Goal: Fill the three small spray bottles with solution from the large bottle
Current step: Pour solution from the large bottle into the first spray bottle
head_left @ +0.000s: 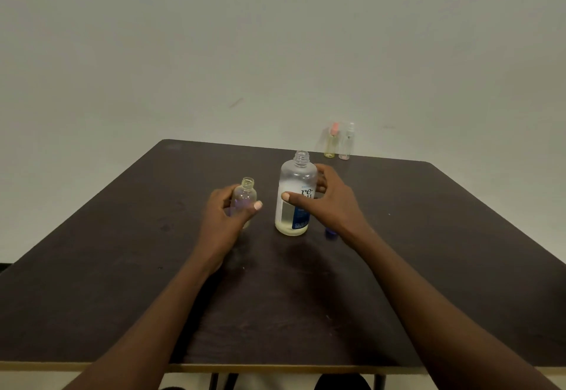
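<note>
Left of desk (122,267) centre: small open bottle (245,198), upright, sprayer off, gripped by left hand (225,216) with fingers and thumb curled round the body. Fill level unreadable through the glare. Base hidden; standing or lifted, impossible to tell.

Desk centre: large bottle (295,196), upright on the surface, neck uncapped, pale liquid low in the base only. Gripped by right hand (332,202), thumb across the label, fingers round the back.

Just beside the right wrist, on the desk: blue cap (330,232), partly hidden.

Far edge, towards the right corner: yellow spray bottle (331,144) and clear spray bottle (347,144), side by side, sprayers fitted, well apart from both hands.

Progress, as judged: two of three apparently finished, closed and parked at the far edge; contents of the clear one too faint to confirm. Remaining: pour into the small open bottle, refit its sprayer, recap the large bottle. Pour not yet begun, both necks upright.

Count: small bottles, three; large bottle, one; blue cap, one; hands, two.
</note>
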